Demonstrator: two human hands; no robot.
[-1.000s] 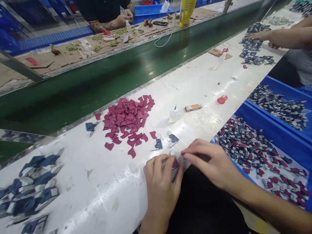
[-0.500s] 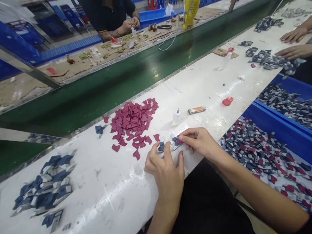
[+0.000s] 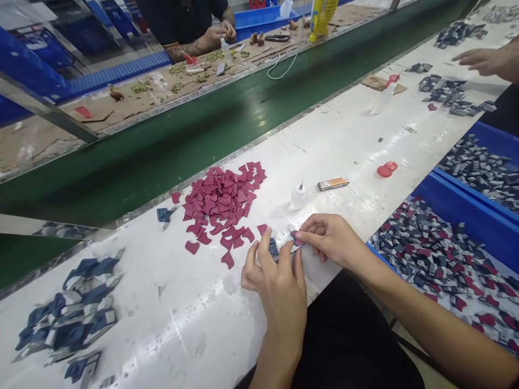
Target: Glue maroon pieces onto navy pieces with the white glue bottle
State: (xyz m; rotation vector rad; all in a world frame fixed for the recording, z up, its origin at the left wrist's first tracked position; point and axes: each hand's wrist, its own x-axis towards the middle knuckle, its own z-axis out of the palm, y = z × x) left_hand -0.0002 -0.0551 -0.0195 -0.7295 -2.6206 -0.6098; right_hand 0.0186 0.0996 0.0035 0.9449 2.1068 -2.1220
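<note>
My left hand [image 3: 275, 283] rests on the white table [image 3: 344, 135], its fingertips pressing on a small blue piece [image 3: 274, 247]. My right hand [image 3: 330, 237] pinches a small blue-and-maroon piece [image 3: 295, 237] just to the right of it. A heap of maroon cut pieces [image 3: 221, 202] lies just beyond both hands. A small white glue bottle [image 3: 299, 195] stands behind my right hand.
Blue pieces [image 3: 68, 316] are piled at the table's left. A blue bin [image 3: 458, 208] of joined pieces sits on the right. An orange lighter [image 3: 333, 184] and red cap [image 3: 387, 169] lie further back. A co-worker's hand [image 3: 482, 60] reaches at far right; another person works across the green conveyor [image 3: 182, 140].
Both hands moved forward from the table's near edge to the loose blue pieces. My right hand now pinches one piece while my left fingers press on the other.
</note>
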